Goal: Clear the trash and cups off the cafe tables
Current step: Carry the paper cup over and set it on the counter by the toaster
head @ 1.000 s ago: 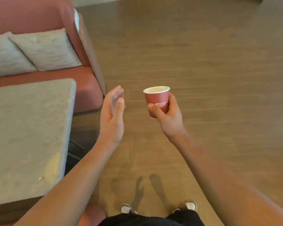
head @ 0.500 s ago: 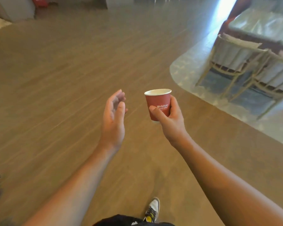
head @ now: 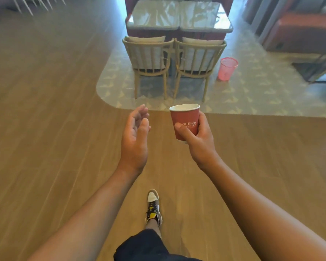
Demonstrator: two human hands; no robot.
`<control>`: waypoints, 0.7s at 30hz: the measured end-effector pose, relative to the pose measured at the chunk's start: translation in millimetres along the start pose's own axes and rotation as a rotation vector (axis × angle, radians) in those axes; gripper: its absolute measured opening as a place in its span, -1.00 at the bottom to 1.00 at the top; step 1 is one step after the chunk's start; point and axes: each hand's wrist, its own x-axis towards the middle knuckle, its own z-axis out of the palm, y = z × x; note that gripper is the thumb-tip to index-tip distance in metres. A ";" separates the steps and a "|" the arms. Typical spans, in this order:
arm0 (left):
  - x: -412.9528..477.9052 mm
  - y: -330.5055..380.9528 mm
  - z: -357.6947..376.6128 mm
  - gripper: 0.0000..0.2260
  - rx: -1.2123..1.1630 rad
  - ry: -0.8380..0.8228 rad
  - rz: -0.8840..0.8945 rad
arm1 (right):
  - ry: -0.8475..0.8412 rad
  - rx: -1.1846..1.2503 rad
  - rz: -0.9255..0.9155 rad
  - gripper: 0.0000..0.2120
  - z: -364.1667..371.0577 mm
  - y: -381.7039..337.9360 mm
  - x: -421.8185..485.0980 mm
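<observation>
The right hand (head: 200,142) gripped a red paper cup (head: 185,119) in mid-air above the wooden floor (head: 45,129), near the centre of the scene. The thumb (head: 182,129) pressed across the near face of the cup, just below the white printed logo. The fingers curled round its right and far sides. The base was partly hidden by the hand, and the rim stood clear above the grip. The cup was upright with a slight tilt. Only a pale inner wall showed under the rim, so it could not be told whether the cup held anything. The left hand (head: 135,136) hung just left of the cup and apart from it, palm turned toward it, fingers straight and loosely together, holding nothing. Farther off, a pink mesh bin (head: 227,68) stood upright on a patterned grey carpet (head: 252,97), just right of two wooden chairs (head: 149,59) pushed up to a pair of pale-topped tables (head: 179,17). The bin's contents could not be made out. An orange-brown sofa (head: 305,32) stood at the far right. One shoe (head: 153,206) rested on the floor at the near edge, between the two forearms.
</observation>
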 end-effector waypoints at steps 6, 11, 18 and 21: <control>119.3 -31.5 58.9 -0.70 -0.010 -0.195 0.006 | 0.210 -0.005 -0.022 -0.42 -30.7 3.3 100.6; 222.3 -44.2 105.3 -0.69 -0.015 -0.269 0.022 | 0.318 -0.011 -0.036 -0.45 -48.7 -2.5 185.4; 317.1 -64.8 170.8 -0.70 -0.014 -0.385 0.029 | 0.435 0.002 -0.025 -0.39 -81.5 0.0 279.2; 350.9 -81.5 211.6 -0.67 -0.003 -0.430 0.007 | 0.487 0.000 -0.017 -0.41 -109.8 9.0 320.7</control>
